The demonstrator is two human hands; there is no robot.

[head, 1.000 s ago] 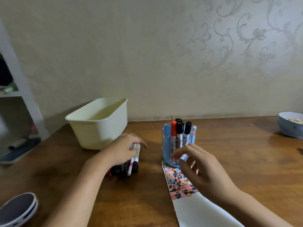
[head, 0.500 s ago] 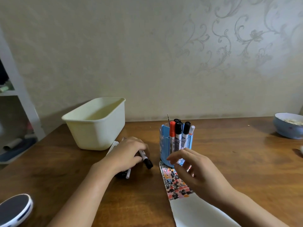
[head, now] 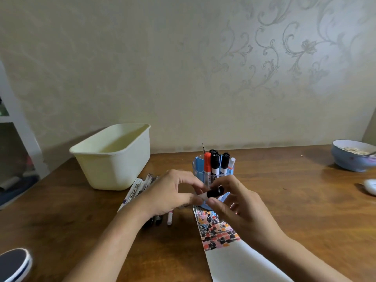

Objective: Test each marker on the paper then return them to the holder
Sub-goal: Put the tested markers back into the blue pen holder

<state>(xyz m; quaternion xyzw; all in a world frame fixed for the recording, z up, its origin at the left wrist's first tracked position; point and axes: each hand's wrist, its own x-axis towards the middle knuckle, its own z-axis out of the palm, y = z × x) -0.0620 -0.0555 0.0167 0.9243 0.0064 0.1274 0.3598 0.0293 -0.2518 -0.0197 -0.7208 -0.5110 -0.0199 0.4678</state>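
Observation:
A black-capped white marker (head: pixel 211 194) lies level between both hands, just in front of the blue holder (head: pixel 198 166). My left hand (head: pixel 168 193) grips its white barrel. My right hand (head: pixel 234 202) pinches the black cap end with thumb and fingers. The holder stands upright with one red-capped marker and several black-capped ones (head: pixel 215 163) in it. A strip of white paper (head: pixel 240 261), covered at its far end with coloured test marks (head: pixel 215 228), runs from the holder toward me. A loose pile of markers (head: pixel 140 190) lies on the table under and left of my left hand.
A cream plastic tub (head: pixel 110 157) stands at the back left. A blue bowl (head: pixel 354 157) sits at the far right, with a white object (head: pixel 370 187) near the right edge. A dark round item (head: pixel 14 263) is at the bottom left. The wall runs close behind the table.
My left hand lifted a black-capped marker from the pile and carried it right. My right hand came in from beside the holder and took hold of the cap end.

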